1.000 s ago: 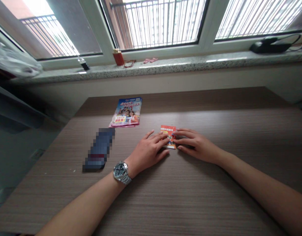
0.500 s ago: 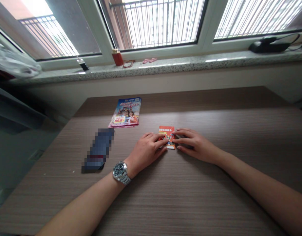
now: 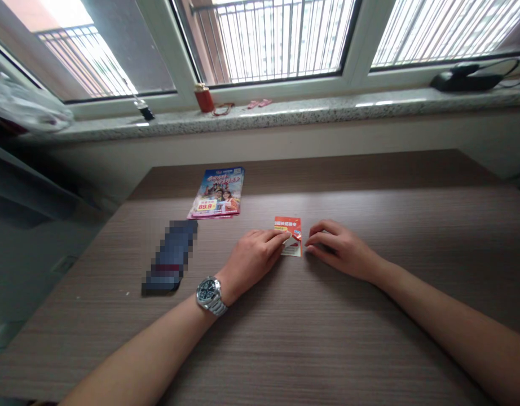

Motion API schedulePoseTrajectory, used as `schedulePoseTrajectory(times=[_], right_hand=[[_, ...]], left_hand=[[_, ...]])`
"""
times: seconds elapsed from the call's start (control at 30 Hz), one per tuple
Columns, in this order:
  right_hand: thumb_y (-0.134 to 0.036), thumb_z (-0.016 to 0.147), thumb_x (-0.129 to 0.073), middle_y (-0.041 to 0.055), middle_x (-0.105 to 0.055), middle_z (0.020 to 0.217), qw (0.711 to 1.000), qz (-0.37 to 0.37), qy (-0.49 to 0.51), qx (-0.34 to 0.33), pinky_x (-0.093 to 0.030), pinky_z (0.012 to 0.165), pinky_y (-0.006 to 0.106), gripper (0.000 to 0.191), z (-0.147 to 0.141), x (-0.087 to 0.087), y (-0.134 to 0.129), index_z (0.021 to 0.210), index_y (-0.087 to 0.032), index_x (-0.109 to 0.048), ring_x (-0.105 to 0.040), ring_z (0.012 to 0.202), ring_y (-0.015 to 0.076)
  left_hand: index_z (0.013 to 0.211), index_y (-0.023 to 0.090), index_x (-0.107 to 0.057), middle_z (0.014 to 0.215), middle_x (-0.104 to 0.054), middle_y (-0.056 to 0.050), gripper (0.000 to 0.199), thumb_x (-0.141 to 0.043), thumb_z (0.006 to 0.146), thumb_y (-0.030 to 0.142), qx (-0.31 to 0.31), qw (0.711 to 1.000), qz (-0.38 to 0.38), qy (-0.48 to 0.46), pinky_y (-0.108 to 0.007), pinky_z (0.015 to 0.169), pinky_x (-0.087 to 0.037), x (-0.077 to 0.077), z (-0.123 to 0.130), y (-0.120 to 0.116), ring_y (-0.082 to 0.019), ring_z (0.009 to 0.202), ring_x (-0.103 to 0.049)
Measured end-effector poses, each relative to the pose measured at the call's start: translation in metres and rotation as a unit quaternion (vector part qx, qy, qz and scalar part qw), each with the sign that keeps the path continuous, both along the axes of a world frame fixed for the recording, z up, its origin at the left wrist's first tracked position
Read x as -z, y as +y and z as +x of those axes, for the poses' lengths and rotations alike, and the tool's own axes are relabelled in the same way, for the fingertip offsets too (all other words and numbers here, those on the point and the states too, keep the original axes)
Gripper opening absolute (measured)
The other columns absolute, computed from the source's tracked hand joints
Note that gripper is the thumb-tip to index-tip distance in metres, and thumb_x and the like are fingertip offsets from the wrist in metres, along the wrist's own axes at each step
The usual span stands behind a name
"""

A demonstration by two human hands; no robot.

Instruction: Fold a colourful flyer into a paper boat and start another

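A small folded orange leaflet (image 3: pixel 288 223) with Chinese print lies on the table in front of me. My left hand (image 3: pixel 256 251), with a metal watch (image 3: pixel 211 295) at the wrist, has its fingers on the leaflet's left part. The lower part of the top layer is bent up at those fingers, baring a pale printed layer beneath. The thumb is partly hidden, but the raised edge appears pinched. Just off the leaflet's right edge, my right hand (image 3: pixel 338 248) rests with fingers loosely bent and a little apart, holding nothing.
Colourful flyers (image 3: pixel 217 192) are stacked at the back left. A pixelated dark flat object (image 3: pixel 171 256) lies left of my left hand. On the granite sill (image 3: pixel 311 110) are a red lighter-like item (image 3: pixel 204 98), pink pieces (image 3: pixel 259 104) and a black device with cables (image 3: pixel 467 78).
The leaflet lay flat under both hands; its lower top layer is now lifted by my left fingers. My right hand has drawn slightly right, off the leaflet.
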State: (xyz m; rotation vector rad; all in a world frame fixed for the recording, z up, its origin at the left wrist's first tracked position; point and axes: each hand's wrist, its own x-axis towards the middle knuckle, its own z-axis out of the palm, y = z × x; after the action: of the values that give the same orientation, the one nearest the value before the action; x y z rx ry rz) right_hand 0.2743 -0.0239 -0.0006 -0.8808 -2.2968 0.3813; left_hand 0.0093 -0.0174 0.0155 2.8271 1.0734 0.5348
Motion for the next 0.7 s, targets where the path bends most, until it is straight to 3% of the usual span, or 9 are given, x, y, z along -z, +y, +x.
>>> schedulePoseTrajectory(times=[0.17,0.3,0.43,0.57,0.7], right_hand=[[-0.022,0.098,-0.058,0.0104,-0.065,0.109,0.998,0.009,-0.029,-0.049,-0.053,0.088,0.038,0.025,-0.0042,-0.0025,-0.0024,0.120,-0.024,-0.070,-0.061,0.102,0.0222],[-0.022,0.097,-0.059,0.0113,-0.066,0.119,0.997,0.014,-0.050,-0.059,-0.053,0.094,0.041,0.025,-0.0047,-0.0015,-0.0014,0.119,-0.025,-0.072,-0.061,0.111,0.0243],[-0.022,0.096,-0.061,0.0112,-0.065,0.128,0.997,0.012,-0.046,-0.058,-0.052,0.100,0.043,0.028,-0.0029,0.0019,0.0003,0.121,-0.027,-0.072,-0.060,0.120,0.0255],[-0.022,0.096,-0.061,0.0107,-0.066,0.127,0.998,0.005,-0.023,-0.053,-0.053,0.098,0.043,0.024,-0.0020,0.0034,0.0011,0.116,-0.028,-0.074,-0.062,0.118,0.0255],[-0.022,0.097,-0.058,0.0103,-0.070,0.112,1.000,-0.006,0.026,-0.006,-0.056,0.091,0.038,0.017,-0.0009,0.0016,0.0016,0.102,-0.024,-0.075,-0.067,0.105,0.0230]], left_hand=[[0.154,0.029,-0.036,0.122,-0.069,-0.006,0.055,-0.051,0.102,0.018,-0.011,1.000,-0.002,0.006,-0.036,0.092,-0.053,0.0033,-0.0004,0.0011,-0.021,0.105,-0.067],[0.147,0.036,-0.048,0.131,-0.063,-0.005,0.056,-0.053,0.097,0.010,0.005,1.000,0.012,-0.002,-0.036,0.094,-0.053,0.0046,-0.0018,0.0021,-0.021,0.108,-0.065],[0.136,0.028,-0.059,0.137,-0.059,-0.009,0.043,-0.050,0.098,0.012,0.013,0.999,0.004,-0.029,-0.039,0.095,-0.054,0.0012,-0.0024,0.0015,-0.022,0.112,-0.064],[0.143,0.029,-0.053,0.138,-0.060,-0.008,0.044,-0.049,0.101,0.017,0.023,0.999,-0.009,-0.040,-0.039,0.099,-0.052,-0.0005,-0.0026,0.0014,-0.022,0.118,-0.062],[0.151,0.029,-0.043,0.128,-0.067,-0.006,0.051,-0.055,0.101,0.026,0.039,0.999,-0.021,-0.024,-0.038,0.098,-0.052,0.0002,-0.0024,0.0018,-0.022,0.113,-0.065]])
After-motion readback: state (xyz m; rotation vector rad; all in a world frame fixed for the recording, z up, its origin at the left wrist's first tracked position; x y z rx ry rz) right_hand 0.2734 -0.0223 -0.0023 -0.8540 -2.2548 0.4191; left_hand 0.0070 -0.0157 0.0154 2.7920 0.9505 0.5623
